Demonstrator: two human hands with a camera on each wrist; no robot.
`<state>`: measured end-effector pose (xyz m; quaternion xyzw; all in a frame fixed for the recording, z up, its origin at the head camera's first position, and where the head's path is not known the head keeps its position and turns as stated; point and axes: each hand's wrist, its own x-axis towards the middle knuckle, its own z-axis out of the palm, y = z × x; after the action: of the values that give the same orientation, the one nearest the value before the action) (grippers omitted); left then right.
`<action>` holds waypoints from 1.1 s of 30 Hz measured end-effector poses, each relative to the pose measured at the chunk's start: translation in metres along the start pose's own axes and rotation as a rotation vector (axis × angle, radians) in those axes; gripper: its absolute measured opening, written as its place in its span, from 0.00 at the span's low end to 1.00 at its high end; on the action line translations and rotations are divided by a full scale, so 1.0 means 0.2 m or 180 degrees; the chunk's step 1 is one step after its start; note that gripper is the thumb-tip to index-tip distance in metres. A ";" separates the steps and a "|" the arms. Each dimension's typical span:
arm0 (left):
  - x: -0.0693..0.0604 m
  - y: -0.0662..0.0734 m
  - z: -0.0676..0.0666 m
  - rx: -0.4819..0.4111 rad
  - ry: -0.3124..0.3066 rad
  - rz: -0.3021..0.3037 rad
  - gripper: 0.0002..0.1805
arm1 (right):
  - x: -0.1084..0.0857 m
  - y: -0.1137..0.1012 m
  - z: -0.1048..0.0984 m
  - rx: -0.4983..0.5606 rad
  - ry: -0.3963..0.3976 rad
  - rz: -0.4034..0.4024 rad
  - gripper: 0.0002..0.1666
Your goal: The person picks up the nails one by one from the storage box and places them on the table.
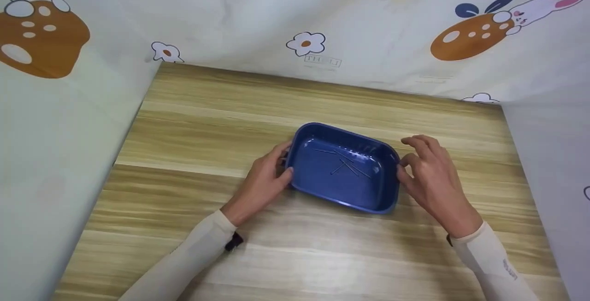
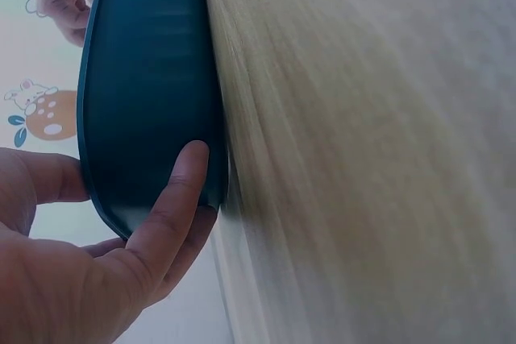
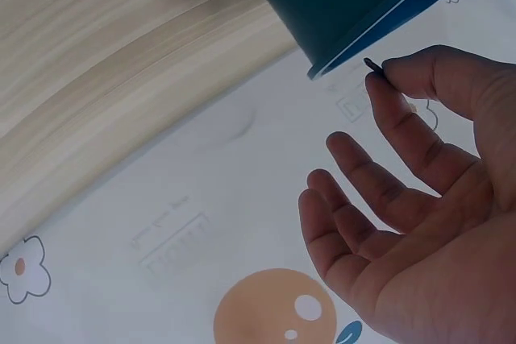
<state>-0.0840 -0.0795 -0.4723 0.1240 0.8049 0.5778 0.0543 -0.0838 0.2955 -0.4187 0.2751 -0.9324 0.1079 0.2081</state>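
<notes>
A blue rectangular tray (image 1: 322,185) with rounded corners is at the middle of the wooden table, and several thin dark nails (image 1: 345,166) lie crossed on its floor. My left hand (image 1: 265,176) holds the tray's left end. In the left wrist view, fingers (image 2: 173,215) of that hand spread over the outer wall of the tray (image 2: 149,78), while the thumb is at its rim. Just beyond the right rim, my right hand (image 1: 433,181) pinches a short dark nail (image 3: 373,65) between thumb and index finger; its other fingers are loosely bent. Most of this nail is hidden by the fingertips.
The wood-grain table (image 1: 193,130) extends around the tray. A pale printed cloth (image 1: 239,20) with flowers and rabbits rises behind the table's far edge, and pale walls stand at the left and right.
</notes>
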 end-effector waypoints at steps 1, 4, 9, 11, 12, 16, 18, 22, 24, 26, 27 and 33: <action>0.00 0.00 0.00 -0.0011 -0.0007 -0.0007 0.35 | 0.00 0.00 0.00 0.0003 0.0002 0.0011 0.02; 0.00 0.00 0.00 -0.0045 -0.0010 -0.0014 0.35 | -0.02 0.01 0.00 0.0036 0.0023 0.0055 0.03; 0.00 -0.01 0.00 -0.0089 -0.0014 0.0000 0.35 | -0.04 0.03 0.00 0.0069 0.0065 0.0118 0.03; 0.00 -0.01 0.00 -0.0100 -0.0016 -0.0002 0.35 | -0.05 0.04 0.01 0.0057 0.0066 0.0141 0.03; 0.00 -0.01 0.00 -0.0108 -0.0016 -0.0005 0.35 | -0.06 0.04 0.01 0.0059 0.0068 0.0156 0.03; 0.00 0.00 0.00 -0.0121 -0.0018 -0.0009 0.35 | -0.08 0.06 0.02 0.0066 0.0064 0.0229 0.03; 0.00 -0.01 0.00 -0.0116 -0.0017 0.0003 0.35 | -0.10 0.07 0.03 0.0071 0.0066 0.0269 0.03; 0.00 0.00 0.00 -0.0067 -0.0023 -0.0020 0.35 | -0.12 0.08 0.04 0.0092 0.0093 0.0290 0.04; 0.00 0.00 0.00 -0.0031 -0.0022 -0.0057 0.35 | -0.13 0.09 0.05 0.0100 0.0120 0.0272 0.04; 0.00 0.01 0.00 -0.0007 -0.0017 -0.0081 0.35 | -0.14 0.10 0.06 0.0113 0.0138 0.0255 0.04; 0.00 0.01 0.00 -0.0002 -0.0014 -0.0088 0.34 | -0.14 0.10 0.06 0.0115 0.0140 0.0253 0.04; 0.00 0.00 0.00 -0.0031 -0.0019 -0.0081 0.35 | -0.17 0.11 0.09 0.0069 0.0081 0.0326 0.04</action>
<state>-0.0838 -0.0794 -0.4721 0.1153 0.8034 0.5806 0.0646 -0.0766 0.3247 -0.4525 0.2279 -0.9413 0.1319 0.2111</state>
